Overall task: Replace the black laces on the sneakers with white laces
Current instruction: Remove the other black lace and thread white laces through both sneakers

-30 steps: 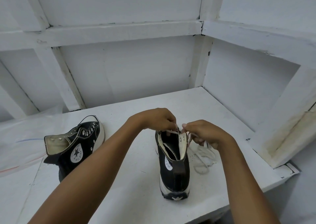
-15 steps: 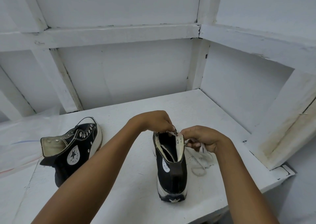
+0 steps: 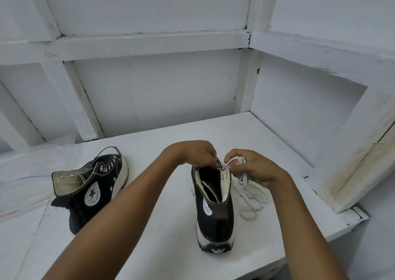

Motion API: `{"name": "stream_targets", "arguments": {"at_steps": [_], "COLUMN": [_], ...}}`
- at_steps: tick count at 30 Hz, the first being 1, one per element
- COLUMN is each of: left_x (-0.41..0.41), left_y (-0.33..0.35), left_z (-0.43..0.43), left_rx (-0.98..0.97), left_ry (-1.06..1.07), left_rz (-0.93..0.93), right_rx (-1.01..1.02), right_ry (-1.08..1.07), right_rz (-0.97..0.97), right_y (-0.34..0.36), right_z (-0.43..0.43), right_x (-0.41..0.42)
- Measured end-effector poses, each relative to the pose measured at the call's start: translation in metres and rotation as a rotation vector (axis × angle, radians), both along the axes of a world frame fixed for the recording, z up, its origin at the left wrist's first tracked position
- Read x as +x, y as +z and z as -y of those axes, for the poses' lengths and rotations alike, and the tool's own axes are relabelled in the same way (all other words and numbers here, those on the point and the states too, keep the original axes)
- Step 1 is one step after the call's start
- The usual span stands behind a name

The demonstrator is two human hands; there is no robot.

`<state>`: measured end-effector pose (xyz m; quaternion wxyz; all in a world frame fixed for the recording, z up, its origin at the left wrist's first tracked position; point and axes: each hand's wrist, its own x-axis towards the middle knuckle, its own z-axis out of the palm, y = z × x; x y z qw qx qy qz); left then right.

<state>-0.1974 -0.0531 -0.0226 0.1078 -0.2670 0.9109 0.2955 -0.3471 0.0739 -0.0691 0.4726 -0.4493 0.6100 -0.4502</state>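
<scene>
We record one head-worn wide-angle view, facing forward and down, near the counter, centred on the upright sneaker.

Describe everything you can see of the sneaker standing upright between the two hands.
The sneaker is a black canvas high-top with a thick white sole, a star on the heel and a round All Star patch. It stands upright on the white table, heel toward the camera, collar open, showing cream lining and a metal eyelet. The left hand pinches the collar's top edge; the right hand holds a white lace at the top eyelets, its slack lying loose to the sneaker's right.
</scene>
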Motion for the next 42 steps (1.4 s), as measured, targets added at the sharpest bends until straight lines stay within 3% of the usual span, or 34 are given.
{"name": "stream_targets", "arguments": {"at_steps": [7, 16, 23, 28, 31, 36, 42], "left_x": [0.002, 0.004, 0.007, 0.01, 0.011, 0.011, 0.013], "left_y": [-0.004, -0.008, -0.009, -0.006, -0.006, -0.005, -0.004], "left_z": [0.006, 0.008, 0.006, 0.008, 0.007, 0.004, 0.004], "left_rx": [-0.008, -0.02, -0.034, -0.046, -0.05, -0.087, -0.09], "left_ry": [-0.027, -0.023, -0.021, -0.006, -0.003, -0.008, -0.001], "left_rz": [-0.038, -0.07, -0.083, -0.098, -0.11, -0.103, -0.103], "right_rx": [0.22, 0.299, 0.296, 0.307, 0.299, 0.512, 0.637], "right_ry": [-0.045, 0.053, 0.176, 0.115, 0.005, -0.08, -0.016], "right_rz": [-0.004, -0.139, -0.016, 0.033, -0.101, -0.626, -0.787], "right_y": [-0.004, 0.006, 0.006, 0.01, 0.01, 0.001, -0.012], "right_z": [0.008, 0.003, -0.003, -0.007, -0.006, -0.002, -0.001], "right_x": [-0.002, -0.005, -0.008, -0.009, -0.013, -0.019, -0.017]}}
